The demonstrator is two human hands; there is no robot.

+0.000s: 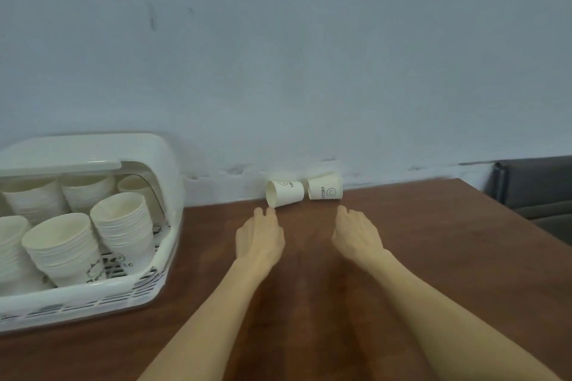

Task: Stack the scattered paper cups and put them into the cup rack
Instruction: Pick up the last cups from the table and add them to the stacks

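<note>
Two white paper cups lie on their sides at the back of the brown table, against the wall. The left cup has its mouth turned left toward me. The right cup lies beside it, printed "HELLO", with another rim showing behind it. My left hand reaches out palm down, its fingertips just short of the left cup's rim. My right hand stretches out below the right cup, fingers relaxed, a small gap from it. Neither hand holds anything. The white cup rack stands at the left, with several cup stacks inside.
The rack has a raised white lid and a slotted base. A grey-blue wall runs right behind the cups. The table ends at the right, with a dark seat beyond the edge.
</note>
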